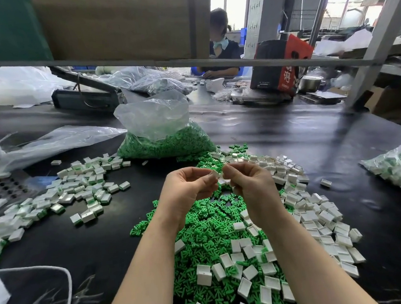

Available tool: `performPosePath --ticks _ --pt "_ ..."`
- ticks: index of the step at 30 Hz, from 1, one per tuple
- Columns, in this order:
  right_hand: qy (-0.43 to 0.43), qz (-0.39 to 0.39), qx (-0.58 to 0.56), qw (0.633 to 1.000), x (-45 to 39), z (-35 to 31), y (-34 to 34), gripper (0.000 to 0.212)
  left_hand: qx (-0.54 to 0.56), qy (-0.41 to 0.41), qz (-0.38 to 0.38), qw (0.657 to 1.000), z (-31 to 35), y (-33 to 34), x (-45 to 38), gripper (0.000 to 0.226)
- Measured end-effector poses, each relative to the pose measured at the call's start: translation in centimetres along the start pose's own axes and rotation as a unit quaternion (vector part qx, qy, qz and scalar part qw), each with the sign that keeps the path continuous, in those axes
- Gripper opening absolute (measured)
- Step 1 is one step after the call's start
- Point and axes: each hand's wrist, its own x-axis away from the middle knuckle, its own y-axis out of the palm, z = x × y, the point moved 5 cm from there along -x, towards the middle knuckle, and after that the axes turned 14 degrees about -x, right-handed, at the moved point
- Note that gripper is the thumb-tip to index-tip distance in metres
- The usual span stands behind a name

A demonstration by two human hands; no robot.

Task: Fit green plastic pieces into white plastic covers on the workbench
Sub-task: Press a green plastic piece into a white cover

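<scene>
While both hands are raised over the black, glossy table (299,134), the left hand (187,188) and right hand (250,184) together pinch one small boxy white cover (216,174); whether a green piece sits inside is hidden by fingertips. Beneath lies a heap of forked green pieces (200,234), too many to count. Loose white covers (316,215) spread toward 3 o'clock, fitted covers (79,189) toward 9. One crinkled clear bag (161,135) of green pieces stands at 12.
</scene>
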Motion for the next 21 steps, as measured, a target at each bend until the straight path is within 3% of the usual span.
performPosePath --ticks 13,18,21 --pt "-0.023 -0.028 0.053 0.998 -0.10 -0.04 -0.03 0.004 -0.008 0.026 0.005 1.000 0.33 -0.16 0.10 0.027" --pt "-0.034 -0.074 0.158 0.984 -0.18 -0.43 0.06 0.004 -0.055 0.051 0.020 0.997 0.40 -0.58 0.04 0.007" --pt "-0.025 -0.106 0.255 0.961 -0.23 0.01 -0.04 0.009 -0.112 0.075 0.015 0.991 0.55 -0.35 -0.10 0.009"
